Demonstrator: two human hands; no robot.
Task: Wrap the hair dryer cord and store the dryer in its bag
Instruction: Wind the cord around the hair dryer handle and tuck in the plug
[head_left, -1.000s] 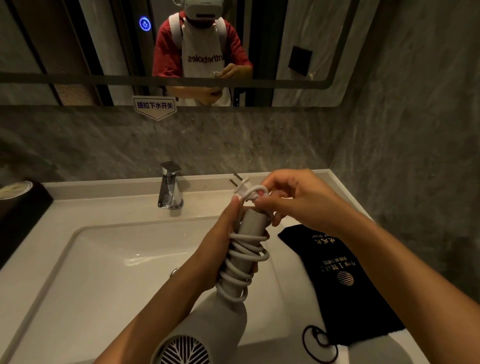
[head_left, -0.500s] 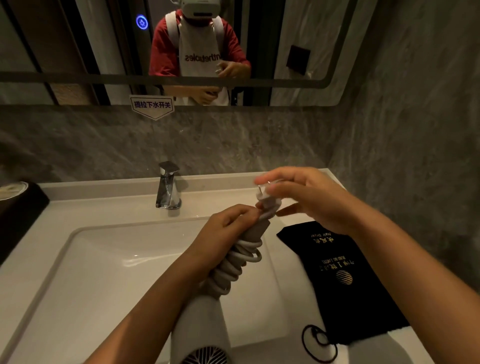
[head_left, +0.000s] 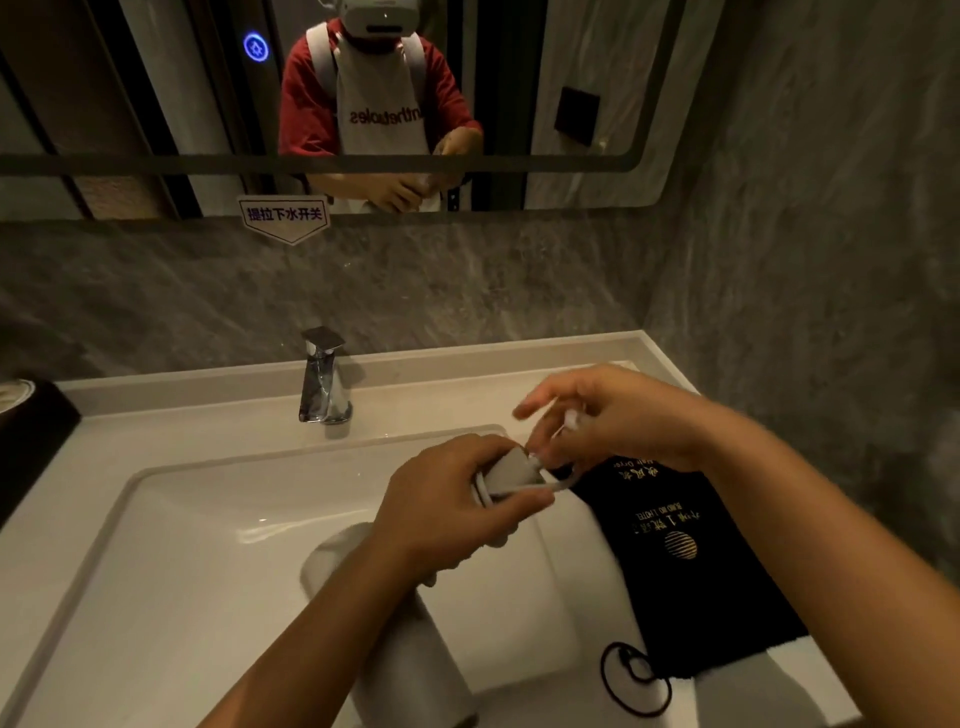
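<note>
The white hair dryer (head_left: 405, 654) hangs over the sink, body toward me. My left hand (head_left: 447, 509) is closed around its handle (head_left: 511, 470), covering the cord wound there. A short length of white cord (head_left: 558, 484) runs from the handle tip to my right hand (head_left: 613, 421), which pinches the cord's plug end just beyond the handle; the plug itself is mostly hidden by fingers. The black storage bag (head_left: 685, 566) with gold print lies flat on the counter to the right, its black drawstring loop (head_left: 634, 678) at the near end.
A white rectangular sink (head_left: 171, 545) fills the counter below my hands. A chrome faucet (head_left: 322, 379) stands behind it. A dark box (head_left: 31, 431) sits at the left edge. A grey stone wall closes the right side; a mirror hangs above.
The dryer has tipped flatter, handle now pointing right. My left hand has slid up over the wound cord. My right hand moved the plug end to the right of the handle tip.
</note>
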